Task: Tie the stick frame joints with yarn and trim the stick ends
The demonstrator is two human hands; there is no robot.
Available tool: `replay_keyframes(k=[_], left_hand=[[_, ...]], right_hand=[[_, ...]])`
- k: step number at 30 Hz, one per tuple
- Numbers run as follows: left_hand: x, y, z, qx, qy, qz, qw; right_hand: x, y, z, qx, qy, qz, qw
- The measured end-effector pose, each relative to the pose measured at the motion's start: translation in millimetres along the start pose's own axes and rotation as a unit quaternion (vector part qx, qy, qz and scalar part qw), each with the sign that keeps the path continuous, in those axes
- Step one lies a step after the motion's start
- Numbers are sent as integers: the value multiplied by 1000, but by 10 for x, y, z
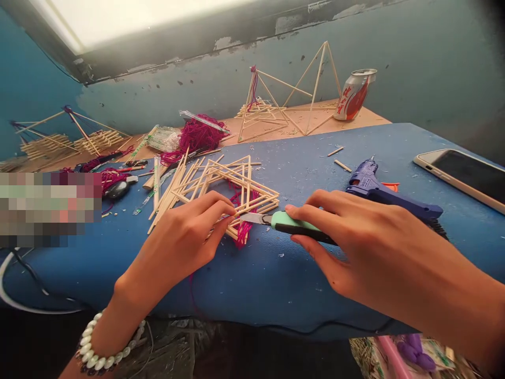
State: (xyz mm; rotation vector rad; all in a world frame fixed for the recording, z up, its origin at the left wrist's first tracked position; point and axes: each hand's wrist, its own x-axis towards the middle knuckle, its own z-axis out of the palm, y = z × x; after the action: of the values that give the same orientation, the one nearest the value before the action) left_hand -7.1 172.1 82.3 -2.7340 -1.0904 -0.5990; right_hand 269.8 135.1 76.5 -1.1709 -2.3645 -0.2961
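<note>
A flat frame of glued bamboo sticks point(221, 184) lies on the blue padded tabletop point(268, 284), with magenta yarn point(243, 229) tangled through it. My left hand point(177, 242) pinches the frame's near sticks between thumb and fingers. My right hand point(355, 247) grips a mint-green utility knife point(294, 225) and points it left. Its steel blade point(252, 218) reaches the sticks right beside my left fingertips. A white beaded bracelet point(106, 342) circles my left wrist.
A purple hot glue gun point(379, 187) lies behind my right hand, and a smartphone point(461, 176) sits at the right edge. Stick pyramids point(284, 105), a crushed drink can point(355, 95) and a magenta yarn heap point(199, 134) stand on the far wooden shelf. A pixelated patch hides the left edge.
</note>
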Motion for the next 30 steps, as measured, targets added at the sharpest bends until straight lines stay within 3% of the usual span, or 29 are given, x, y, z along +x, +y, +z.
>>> replay_keyframes(k=[5, 16, 23, 30], left_hand=[[-31, 15, 26, 31, 18, 6, 999], [-49, -30, 102, 60, 56, 31, 996], [-28, -79, 104, 68, 50, 30, 996], [19, -82, 86, 95, 39, 12, 995]], right_hand=[[27, 3, -82, 5, -66, 33, 997], [180, -160, -166, -61, -135, 76, 986], [208, -307, -109, -119, -125, 52, 984], [206, -333, -66, -104, -113, 56, 987]])
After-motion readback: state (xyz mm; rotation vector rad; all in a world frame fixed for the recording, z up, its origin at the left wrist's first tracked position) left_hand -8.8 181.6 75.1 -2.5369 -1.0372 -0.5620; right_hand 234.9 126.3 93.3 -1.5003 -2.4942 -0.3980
